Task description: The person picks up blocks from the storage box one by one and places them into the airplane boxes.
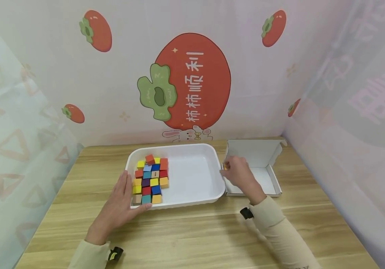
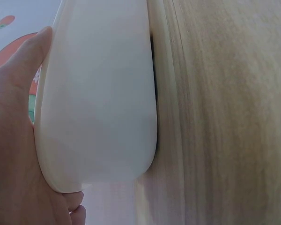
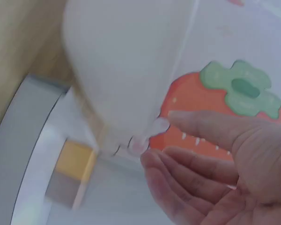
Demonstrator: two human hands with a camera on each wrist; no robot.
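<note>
A white tray (image 1: 192,179) stands on the table, with several coloured cubes (image 1: 146,182) grouped in its left part. My left hand (image 1: 120,200) rests on the tray's near left corner, thumb along the front rim and fingers along the left side. In the left wrist view the thumb (image 2: 30,54) lies against the rim. My right hand (image 1: 241,172) is over the left edge of an open white box (image 1: 263,181), beside the tray. Its fingers (image 3: 196,164) are apart and hold nothing in the right wrist view. A yellow-orange cube (image 3: 75,159) sits in the box, away from the fingers.
The box's raised lid (image 1: 254,153) stands at the back, near the wall cloth (image 1: 118,74) printed with persimmons. One red cube (image 1: 150,160) is perched on other cubes in the tray. Bare wooden table (image 1: 185,239) shows in front of the tray.
</note>
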